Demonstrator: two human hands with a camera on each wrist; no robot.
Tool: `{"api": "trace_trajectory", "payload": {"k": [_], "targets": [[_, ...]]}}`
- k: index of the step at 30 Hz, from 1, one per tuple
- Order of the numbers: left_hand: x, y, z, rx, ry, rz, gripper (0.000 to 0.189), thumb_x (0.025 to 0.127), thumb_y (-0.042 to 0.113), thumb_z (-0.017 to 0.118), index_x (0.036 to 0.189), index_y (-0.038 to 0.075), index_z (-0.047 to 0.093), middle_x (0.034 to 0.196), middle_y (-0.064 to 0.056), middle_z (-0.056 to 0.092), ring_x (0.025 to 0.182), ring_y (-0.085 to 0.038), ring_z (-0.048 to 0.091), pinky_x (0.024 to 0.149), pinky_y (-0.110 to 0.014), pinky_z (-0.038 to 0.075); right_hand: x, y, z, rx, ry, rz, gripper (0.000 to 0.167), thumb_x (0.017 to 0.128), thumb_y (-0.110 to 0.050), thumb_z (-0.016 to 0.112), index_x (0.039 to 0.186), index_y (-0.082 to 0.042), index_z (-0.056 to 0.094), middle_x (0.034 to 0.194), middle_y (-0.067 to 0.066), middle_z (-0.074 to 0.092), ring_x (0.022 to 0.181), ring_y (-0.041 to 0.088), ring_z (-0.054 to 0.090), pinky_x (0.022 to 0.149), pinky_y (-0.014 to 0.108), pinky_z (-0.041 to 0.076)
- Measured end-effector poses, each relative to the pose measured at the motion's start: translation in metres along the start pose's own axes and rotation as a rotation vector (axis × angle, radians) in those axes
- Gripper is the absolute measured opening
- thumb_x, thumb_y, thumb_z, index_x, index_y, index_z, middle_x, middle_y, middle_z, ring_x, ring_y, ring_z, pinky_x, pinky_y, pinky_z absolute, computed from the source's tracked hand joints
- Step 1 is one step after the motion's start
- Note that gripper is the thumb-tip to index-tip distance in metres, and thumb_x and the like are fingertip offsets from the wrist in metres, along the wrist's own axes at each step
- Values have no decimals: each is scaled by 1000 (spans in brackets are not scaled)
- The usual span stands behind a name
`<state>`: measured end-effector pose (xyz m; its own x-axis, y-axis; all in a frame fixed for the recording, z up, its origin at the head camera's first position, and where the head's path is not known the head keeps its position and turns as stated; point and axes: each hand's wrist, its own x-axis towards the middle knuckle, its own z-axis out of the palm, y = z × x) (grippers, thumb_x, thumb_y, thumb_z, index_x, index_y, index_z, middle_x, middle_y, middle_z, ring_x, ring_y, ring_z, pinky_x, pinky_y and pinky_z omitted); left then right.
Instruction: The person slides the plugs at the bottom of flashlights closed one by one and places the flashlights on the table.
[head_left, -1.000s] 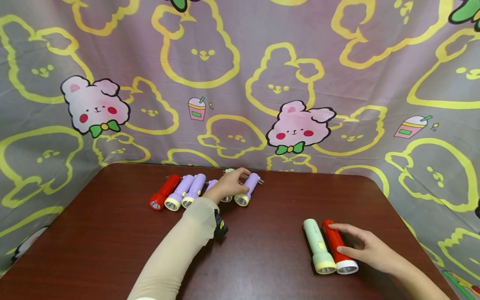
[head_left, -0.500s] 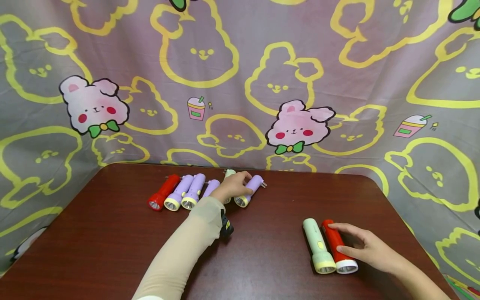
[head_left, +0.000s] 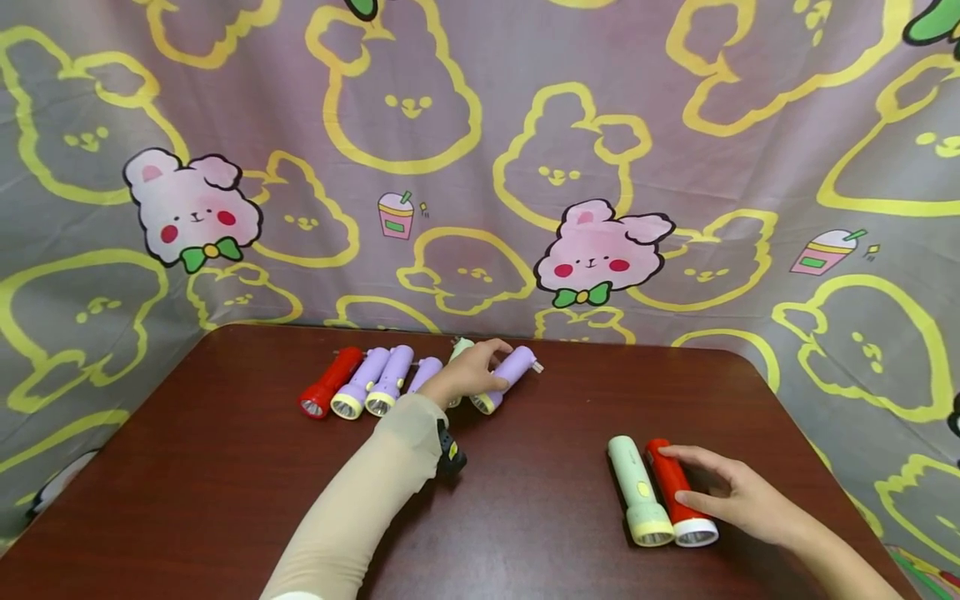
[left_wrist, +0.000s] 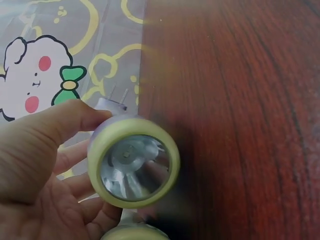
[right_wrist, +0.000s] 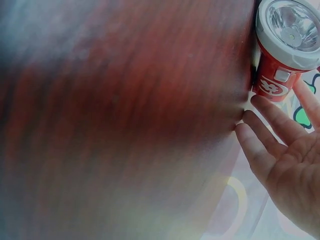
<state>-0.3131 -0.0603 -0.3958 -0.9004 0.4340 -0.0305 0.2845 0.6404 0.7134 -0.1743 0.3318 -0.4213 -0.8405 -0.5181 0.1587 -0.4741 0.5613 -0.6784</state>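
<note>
At the back of the shiny brown-red wooden desk [head_left: 555,467], a purple plastic flashlight [head_left: 516,365] with a pale yellow front and two metal pins [head_left: 537,367], held by the thumb and fingers of the left hand [head_left: 472,368]. Hard to tell whether lifted or lying down. Just beside, partly hidden, a pale green plastic flashlight [head_left: 459,348]; farther left, three more purple flashlights [head_left: 391,379] and, last, an all-red plastic flashlight [head_left: 332,382]. Well apart, on the near right, a pale green flashlight with a yellow front [head_left: 636,487] and a red flashlight with a white front [head_left: 669,477], side by side and touching. By this last one, the right hand [head_left: 738,496], fingers wide and loose, on or very near the tube. Looks only partly done: two together on the right, six along the back. Behind the desk and at both sides, a pinkish-gray cloth [head_left: 442,192] with yellow cartoon outlines, pink bunnies [head_left: 600,246] and drink cups [head_left: 395,217].
</note>
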Motion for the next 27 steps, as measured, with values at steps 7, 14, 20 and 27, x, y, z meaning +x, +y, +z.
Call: {"api": "trace_trajectory", "payload": {"k": [7,14,20,27], "targets": [[-4,5,-3,-33,69,34,62,82,4,73,140,3,49,116,-20,67,110,-31,63,93,-40,52,1,0,1,28,2,-22,51,88,-9,73,136,-10,57,134,-15,60,120,-13,48,93,8,43],[-10,12,-6,-81,89,42,67,81,1,73,143,4,46,116,-20,67,102,-29,65,89,-37,54,1,2,0,13,0,-14,51,88,-10,73,137,-11,57,134,-14,59,120,-14,48,93,8,43],[-17,14,-8,-112,115,53,71,82,2,74,146,5,43,116,-19,65,91,-26,65,83,-34,55,1,1,0,23,0,-14,51,89,-10,73,137,-10,57,134,-15,59,120,-14,48,92,9,44],[-29,14,-11,-111,166,61,73,81,5,77,146,6,43,116,-18,64,85,-23,64,79,-32,54,0,2,1,23,4,-24,51,88,-9,73,136,-10,57,133,-15,60,119,-13,49,92,8,44]]}}
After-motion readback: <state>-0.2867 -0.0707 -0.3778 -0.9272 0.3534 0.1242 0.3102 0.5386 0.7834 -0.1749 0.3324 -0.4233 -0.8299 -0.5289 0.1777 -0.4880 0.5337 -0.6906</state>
